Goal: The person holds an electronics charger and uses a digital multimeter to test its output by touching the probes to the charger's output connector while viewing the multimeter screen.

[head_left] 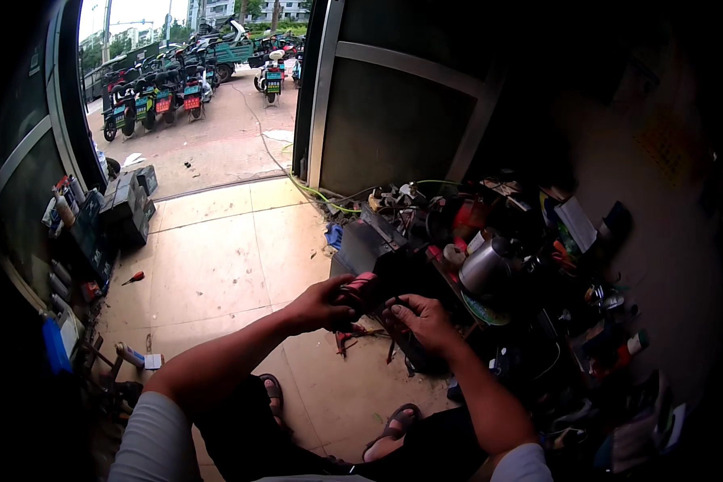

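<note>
Beige floor tiles (209, 257) lie left of a silver metal kettle (482, 269). Fingers of the left hand (320, 305) clamp a dark-red rounded object (364, 284); just beside it, the right hand (427, 323) bends its fingers, their grip too dark to tell.

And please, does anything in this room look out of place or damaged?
A small red tool, perhaps a screwdriver, lies alone on the floor. A metal kettle also looks odd among the workshop clutter. It is too dark there to judge damage.

Shiny metal kettle (484, 267), smooth tile floor (209, 261)
</note>
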Motion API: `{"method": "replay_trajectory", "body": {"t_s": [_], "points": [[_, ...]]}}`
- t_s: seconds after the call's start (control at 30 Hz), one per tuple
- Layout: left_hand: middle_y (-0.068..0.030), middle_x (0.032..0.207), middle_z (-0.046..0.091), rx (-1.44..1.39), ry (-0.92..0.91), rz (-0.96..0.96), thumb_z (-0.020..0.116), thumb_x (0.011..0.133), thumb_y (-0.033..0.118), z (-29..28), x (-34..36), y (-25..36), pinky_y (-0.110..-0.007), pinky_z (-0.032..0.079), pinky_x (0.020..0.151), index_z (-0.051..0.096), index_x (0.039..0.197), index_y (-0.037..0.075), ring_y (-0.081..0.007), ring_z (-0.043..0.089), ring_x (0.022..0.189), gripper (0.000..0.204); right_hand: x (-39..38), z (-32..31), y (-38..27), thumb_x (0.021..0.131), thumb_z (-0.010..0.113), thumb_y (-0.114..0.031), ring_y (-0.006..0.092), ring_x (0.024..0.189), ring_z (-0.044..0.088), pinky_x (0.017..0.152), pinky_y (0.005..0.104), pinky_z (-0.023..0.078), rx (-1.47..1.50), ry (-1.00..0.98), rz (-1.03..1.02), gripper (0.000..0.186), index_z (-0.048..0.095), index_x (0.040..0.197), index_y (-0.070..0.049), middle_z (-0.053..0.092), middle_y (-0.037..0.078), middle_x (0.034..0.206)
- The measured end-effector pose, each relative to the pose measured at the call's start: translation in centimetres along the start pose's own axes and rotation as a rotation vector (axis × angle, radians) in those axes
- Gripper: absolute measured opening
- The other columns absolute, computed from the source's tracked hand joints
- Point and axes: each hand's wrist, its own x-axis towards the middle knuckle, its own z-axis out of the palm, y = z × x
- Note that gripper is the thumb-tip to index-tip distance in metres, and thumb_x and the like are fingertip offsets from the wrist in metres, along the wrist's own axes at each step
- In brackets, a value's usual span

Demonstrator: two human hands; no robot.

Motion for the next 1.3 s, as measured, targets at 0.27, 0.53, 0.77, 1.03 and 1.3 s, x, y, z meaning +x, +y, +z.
{"method": "replay_trajectory", "body": {"t_s": [0.27,0.53,0.77,1.03,1.3], "points": [[-0.0136,0.136,0.066,0.142,-0.146,-0.016,0.073,0.095,0.002,-0.7,-0.3,3.5,-0.036,0.056,0.100,0.029,0.164,0.007,-0.0195,0.067,0.116,0.082,1.2,-5.5,4.7,0.098,0.072,-0.020,0.0302,0.115,0.073,0.100,0.0385,0.056,-0.550,0.131,0.078,0.048,0.063,0.140,0.001,0.075,0.020,0.125],[-0.0108,0.131,0.065,0.044,-0.172,0.044,0.073,0.097,0.002,0.8,0.5,4.3,-0.034,0.057,0.097,0.037,0.160,0.005,-0.0162,0.065,0.116,0.073,1.7,-2.3,3.9,0.096,0.065,0.009,0.0245,0.151,0.045,0.125,0.0372,0.035,0.069,-0.176,-0.144,0.078,0.028,0.164,0.000,0.045,0.016,0.163],[-0.0109,0.117,0.069,-0.072,-0.216,-0.129,0.076,0.096,0.005,0.6,-0.4,4.2,-0.035,0.060,0.085,0.046,0.148,0.002,-0.0160,0.070,0.100,0.060,1.4,-0.6,2.9,0.097,0.055,0.014,0.0207,0.145,0.050,0.122,0.0362,0.039,0.208,-0.285,-0.216,0.068,0.036,0.161,-0.001,0.053,0.013,0.155],[-0.0096,0.111,0.071,0.001,-0.140,-0.128,0.077,0.098,0.012,0.4,-1.2,4.6,-0.033,0.061,0.081,0.052,0.143,0.000,-0.0160,0.071,0.095,0.054,1.0,-0.4,3.7,0.094,0.065,0.012,0.0186,0.142,0.052,0.120,0.0372,0.042,0.225,-0.274,-0.162,0.074,0.039,0.161,-0.005,0.056,0.008,0.152],[-0.0101,0.115,0.071,-0.415,-0.090,-0.062,0.078,0.098,0.016,1.4,-1.7,4.2,-0.033,0.062,0.080,0.051,0.146,0.002,-0.0177,0.072,0.096,0.057,-0.9,1.2,0.6,0.101,0.073,-0.017,0.0203,0.118,0.067,0.106,0.0366,0.052,0.342,-0.543,0.002,0.056,0.050,0.150,-0.006,0.069,0.008,0.127]]}}
